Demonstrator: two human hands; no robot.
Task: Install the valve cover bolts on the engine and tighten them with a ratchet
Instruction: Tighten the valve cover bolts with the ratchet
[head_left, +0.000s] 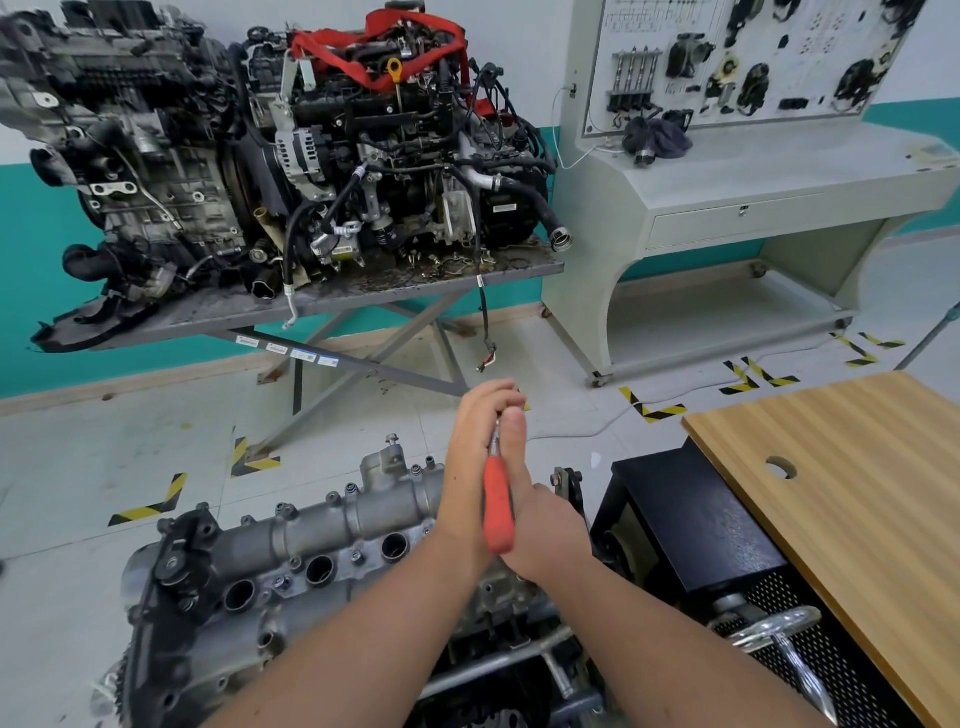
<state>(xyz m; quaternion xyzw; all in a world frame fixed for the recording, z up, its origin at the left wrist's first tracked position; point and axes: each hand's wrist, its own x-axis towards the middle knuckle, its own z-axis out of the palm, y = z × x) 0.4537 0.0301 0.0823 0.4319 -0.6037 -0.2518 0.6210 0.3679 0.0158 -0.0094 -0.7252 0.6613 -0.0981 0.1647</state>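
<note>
The silver aluminium valve cover (332, 525) lies open from above along its left and middle, with raised bolt heads (351, 488) dotting its rim. The two hands and the red-handled ratchet (498, 512) block its right end. Just to the right, a black metal cabinet (696, 525) and light wooden tabletop (841, 467) close that side.

Only 1 view was given: a wide-angle camera on the person's head, which faced forward and down. It sat close above the engine (291, 561) at the near edge, with the floor (78, 467) and the far wall (31, 270) beyond.
</note>
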